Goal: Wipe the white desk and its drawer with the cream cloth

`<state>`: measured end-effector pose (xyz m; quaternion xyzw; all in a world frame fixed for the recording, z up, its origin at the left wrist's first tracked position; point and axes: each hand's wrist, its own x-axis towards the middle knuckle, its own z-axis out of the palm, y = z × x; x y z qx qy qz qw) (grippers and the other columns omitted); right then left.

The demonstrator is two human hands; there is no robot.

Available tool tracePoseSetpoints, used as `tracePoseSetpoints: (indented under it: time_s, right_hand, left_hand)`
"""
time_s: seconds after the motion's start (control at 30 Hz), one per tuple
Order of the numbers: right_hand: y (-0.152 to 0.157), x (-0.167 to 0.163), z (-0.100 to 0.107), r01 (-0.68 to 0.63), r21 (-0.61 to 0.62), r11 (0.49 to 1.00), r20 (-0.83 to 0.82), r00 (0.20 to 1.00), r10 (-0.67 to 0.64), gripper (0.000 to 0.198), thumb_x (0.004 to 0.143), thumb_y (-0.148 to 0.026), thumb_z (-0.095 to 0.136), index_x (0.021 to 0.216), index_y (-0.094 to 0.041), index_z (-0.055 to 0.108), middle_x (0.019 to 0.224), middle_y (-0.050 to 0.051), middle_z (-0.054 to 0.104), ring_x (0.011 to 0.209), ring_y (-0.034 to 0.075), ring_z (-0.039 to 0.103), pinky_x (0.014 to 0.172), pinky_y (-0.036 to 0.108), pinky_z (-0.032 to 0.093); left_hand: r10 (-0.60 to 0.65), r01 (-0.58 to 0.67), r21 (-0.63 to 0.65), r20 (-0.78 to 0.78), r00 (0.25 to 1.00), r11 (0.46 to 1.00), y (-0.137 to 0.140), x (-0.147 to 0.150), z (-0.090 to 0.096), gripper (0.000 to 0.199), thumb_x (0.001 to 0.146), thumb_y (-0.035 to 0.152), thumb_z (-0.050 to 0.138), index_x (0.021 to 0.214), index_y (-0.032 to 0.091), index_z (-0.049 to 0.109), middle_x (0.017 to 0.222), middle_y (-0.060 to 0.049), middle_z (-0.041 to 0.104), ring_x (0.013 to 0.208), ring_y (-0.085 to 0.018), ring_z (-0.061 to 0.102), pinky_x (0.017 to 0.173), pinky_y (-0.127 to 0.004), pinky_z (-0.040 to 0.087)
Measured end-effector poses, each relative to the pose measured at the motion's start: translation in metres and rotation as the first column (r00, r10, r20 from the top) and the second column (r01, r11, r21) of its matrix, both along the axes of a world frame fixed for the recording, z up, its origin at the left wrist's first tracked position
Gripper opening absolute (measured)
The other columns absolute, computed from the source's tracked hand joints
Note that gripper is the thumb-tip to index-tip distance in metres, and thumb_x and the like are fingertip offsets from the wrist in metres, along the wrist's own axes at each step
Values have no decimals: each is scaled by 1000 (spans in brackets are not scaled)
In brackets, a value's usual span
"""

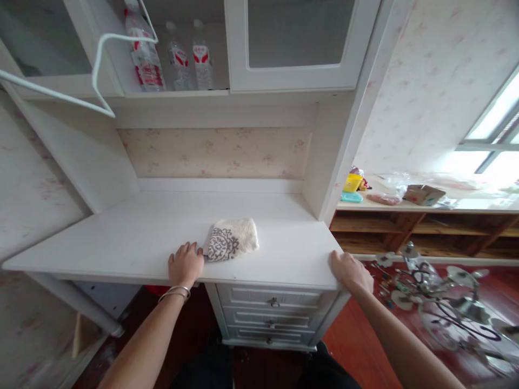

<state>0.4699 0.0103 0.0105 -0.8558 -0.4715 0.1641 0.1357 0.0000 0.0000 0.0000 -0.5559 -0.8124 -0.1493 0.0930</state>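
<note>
Cream patterned cloth (232,240), crumpled, on white desktop (121,243)

The chandelier (441,292) on the floor looks motion-blurred, and the right edge cuts it off.
</note>
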Motion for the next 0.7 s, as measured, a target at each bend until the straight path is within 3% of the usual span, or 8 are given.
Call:
tracePoseSetpoints:
  time_s: [0.07,0.13,0.23,0.3,0.37,0.43,0.57,0.7]
  right_hand:
    - [-5,0,-4,-15,124,992,31,999,11,58,92,-48,27,124,-12,60,130,23,57,120,39,55,99,51,44]
    - [-16,0,-11,-32,315,949,67,998,12,51,89,-38,33,126,-13,58,132,20,53,124,35,50,104,47,41]
    - [-51,-8,-26,-52,581,812,62,998,19,47,86,-36,37,120,-11,58,127,20,53,123,30,48,108,41,38]
    - [-82,-24,-37,-169,670,723,88,985,149,42,88,-42,38,111,-14,59,120,19,57,119,29,50,107,41,38]
    - [-113,-49,-47,-402,601,691,129,902,412,35,93,-46,39,99,-21,62,106,13,65,107,27,58,102,40,42]
    - [-134,-79,-56,-556,435,708,19,792,610,36,98,-44,33,106,-24,63,107,9,67,104,24,62,93,35,47]
    - [-134,-132,-71,-658,172,733,-70,734,675,41,99,-44,35,134,-33,54,128,7,63,109,27,65,89,38,51]
    - [-107,-158,-84,-670,-6,742,-111,738,666,47,97,-43,39,142,-34,48,139,11,57,107,31,68,85,43,51]
  left_hand:
    - [-5,5,9,8,1000,1000,-1,0,1,46,97,37,32,130,21,59,143,-11,54,132,-26,47,108,-50,33]
    - [-11,10,22,16,1000,1000,-1,0,1,45,97,37,32,129,21,59,142,-11,55,131,-26,48,107,-51,34]
    - [-5,4,34,28,1000,999,0,0,0,45,97,38,33,129,21,60,141,-11,55,131,-26,47,108,-51,33]
    - [-1,0,32,31,1000,999,0,-1,0,45,96,38,34,129,21,60,142,-11,55,131,-26,47,108,-50,33]
    - [-3,3,30,26,1000,1000,0,-1,-1,45,96,38,34,129,21,60,141,-12,55,130,-27,48,108,-50,33]
    - [-8,7,34,21,1000,999,0,-2,-1,44,96,38,34,128,22,61,140,-12,56,129,-27,49,108,-50,33]
    - [-11,10,39,30,999,999,-1,-2,-1,44,96,38,34,127,22,61,141,-12,55,130,-27,48,109,-49,33]
    - [-8,6,47,38,999,999,0,-3,-2,43,96,38,36,127,22,61,140,-12,56,130,-27,49,109,-50,33]
